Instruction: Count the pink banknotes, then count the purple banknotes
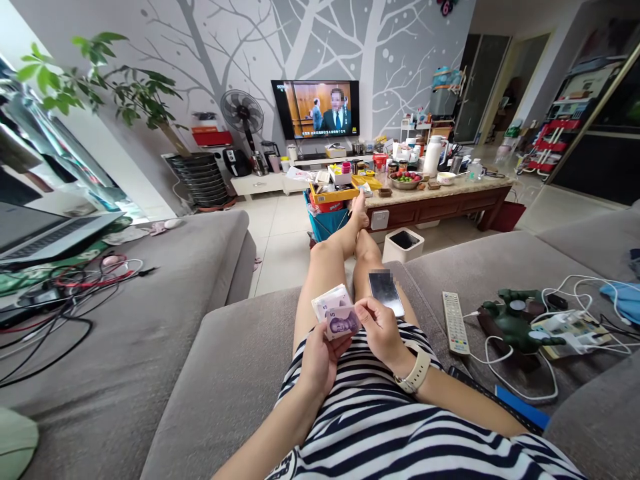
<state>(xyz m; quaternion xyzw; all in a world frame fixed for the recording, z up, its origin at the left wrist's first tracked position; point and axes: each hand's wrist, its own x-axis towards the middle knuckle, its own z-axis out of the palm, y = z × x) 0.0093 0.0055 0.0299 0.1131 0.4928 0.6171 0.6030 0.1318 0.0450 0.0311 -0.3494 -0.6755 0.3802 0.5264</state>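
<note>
A small stack of purple banknotes (332, 302), marked with a 5, rests in my left hand (323, 357), its thumb pressed on the front note. My right hand (379, 327) pinches the right edge of the front banknote (342, 323), which sits lower than the notes behind it. A pale watch is on my right wrist. Just beyond my right hand, a smartphone (386, 292) with a dark screen lies on my right leg. My legs stretch forward, feet up against the coffee table's edge.
A remote control (455, 323), a dark green figurine (517, 320) and a power strip with white cables (570, 333) lie on the sofa at right. A laptop (55, 233) and tangled cables are at left. Ahead stand a cluttered coffee table (425, 198) and a waste bin (403, 247).
</note>
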